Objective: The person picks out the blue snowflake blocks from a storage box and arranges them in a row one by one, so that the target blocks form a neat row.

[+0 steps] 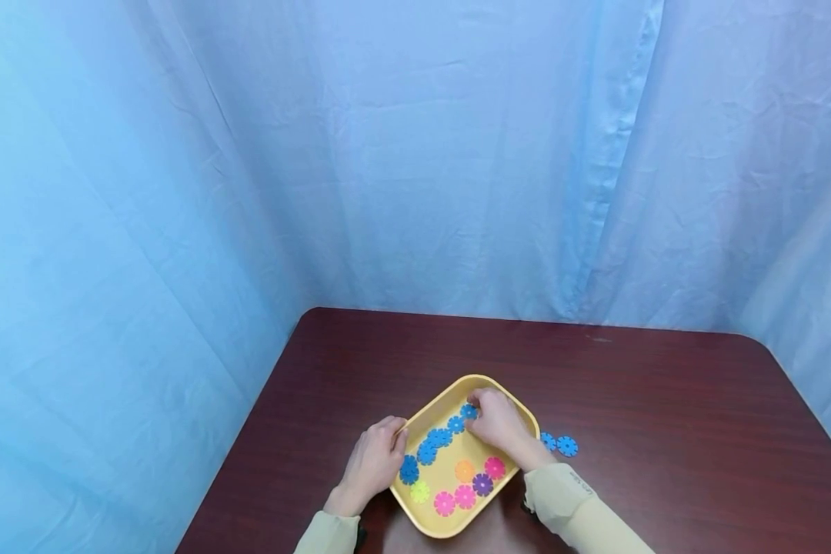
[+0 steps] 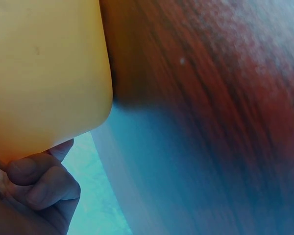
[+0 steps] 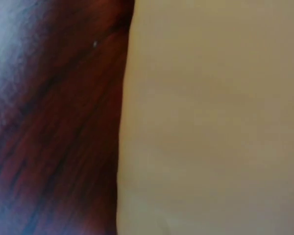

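A yellow tray (image 1: 432,525) lies at an angle near the front of the table, with flower-shaped notched plastic discs inside. My left hand (image 1: 375,460) grips the tray's left rim; in the left wrist view its curled fingers (image 2: 54,188) are against the tray's edge. Inside the tray, my right hand (image 1: 500,419) has finger and thumb around a blue disc (image 1: 468,412) at the far end of a line of blue discs (image 1: 427,451). Only the tray's outer wall (image 3: 210,117) and the table show in the right wrist view; the right hand is hidden there.
Pink discs (image 1: 445,504), a purple disc (image 1: 482,484), an orange disc (image 1: 465,471) and a yellow-green disc (image 1: 419,492) lie in the tray's near part. Two blue discs (image 1: 566,446) are on the dark red table (image 1: 665,400) right of the tray. Blue curtains (image 1: 443,154) hang behind.
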`<control>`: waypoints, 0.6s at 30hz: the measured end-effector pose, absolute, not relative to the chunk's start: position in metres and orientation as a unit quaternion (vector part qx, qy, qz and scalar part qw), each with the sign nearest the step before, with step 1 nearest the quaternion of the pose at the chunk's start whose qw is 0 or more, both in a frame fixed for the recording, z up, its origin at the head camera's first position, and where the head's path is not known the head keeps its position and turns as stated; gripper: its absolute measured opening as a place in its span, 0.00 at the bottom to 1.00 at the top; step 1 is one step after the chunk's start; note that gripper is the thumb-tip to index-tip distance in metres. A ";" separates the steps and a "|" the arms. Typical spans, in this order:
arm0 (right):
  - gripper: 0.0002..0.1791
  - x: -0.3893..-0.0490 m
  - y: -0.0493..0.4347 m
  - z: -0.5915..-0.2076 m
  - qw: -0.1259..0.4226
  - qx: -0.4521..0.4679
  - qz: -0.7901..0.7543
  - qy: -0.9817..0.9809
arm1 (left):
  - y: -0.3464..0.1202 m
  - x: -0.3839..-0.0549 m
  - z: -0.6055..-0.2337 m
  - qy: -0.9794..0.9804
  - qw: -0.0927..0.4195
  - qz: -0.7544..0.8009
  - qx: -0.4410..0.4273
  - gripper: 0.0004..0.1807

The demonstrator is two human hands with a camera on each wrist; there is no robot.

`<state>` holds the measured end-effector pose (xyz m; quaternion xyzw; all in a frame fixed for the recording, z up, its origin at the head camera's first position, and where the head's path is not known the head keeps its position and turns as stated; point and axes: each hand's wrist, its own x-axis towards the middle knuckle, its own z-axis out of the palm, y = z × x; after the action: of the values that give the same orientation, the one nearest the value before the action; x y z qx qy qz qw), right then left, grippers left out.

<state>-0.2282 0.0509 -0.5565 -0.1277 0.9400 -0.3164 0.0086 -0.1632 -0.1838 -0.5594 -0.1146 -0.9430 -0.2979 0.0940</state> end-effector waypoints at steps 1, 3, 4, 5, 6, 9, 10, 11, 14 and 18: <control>0.19 -0.228 0.051 -0.557 0.008 -0.127 -0.314 0.941 | -0.184 -0.163 -0.559 -0.943 0.094 -0.299 -0.114 0.07; 0.19 -0.228 0.050 -0.558 0.006 -0.130 -0.309 0.942 | -0.183 -0.163 -0.558 -0.943 0.094 -0.299 -0.114 0.07; 0.19 -0.229 0.050 -0.559 0.008 -0.129 -0.308 0.943 | -0.183 -0.163 -0.558 -0.943 0.093 -0.299 -0.114 0.07; 0.19 -0.229 0.050 -0.560 0.007 -0.130 -0.306 0.943 | -0.183 -0.163 -0.558 -0.943 0.093 -0.300 -0.114 0.07; 0.20 -0.229 0.050 -0.561 0.008 -0.130 -0.303 0.944 | -0.183 -0.163 -0.558 -0.943 0.093 -0.299 -0.114 0.07; 0.20 -0.229 0.049 -0.562 0.013 -0.132 -0.295 0.946 | -0.184 -0.163 -0.558 -0.943 0.094 -0.297 -0.114 0.07; 0.20 -0.230 0.048 -0.562 0.015 -0.132 -0.294 0.946 | -0.184 -0.163 -0.558 -0.943 0.095 -0.297 -0.115 0.07; 0.21 -0.230 0.048 -0.563 0.018 -0.131 -0.292 0.947 | -0.184 -0.163 -0.559 -0.943 0.097 -0.297 -0.115 0.07; 0.22 -0.229 0.046 -0.563 0.023 -0.132 -0.292 0.947 | -0.184 -0.163 -0.559 -0.943 0.099 -0.296 -0.116 0.06; 0.21 -0.229 0.046 -0.564 0.020 -0.138 -0.296 0.945 | -0.184 -0.163 -0.559 -0.943 0.097 -0.297 -0.114 0.06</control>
<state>-0.2288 0.0458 -0.5638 -0.1378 0.9450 -0.2960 0.0199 -0.1635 -0.1837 -0.5595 -0.1141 -0.9430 -0.2971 0.0973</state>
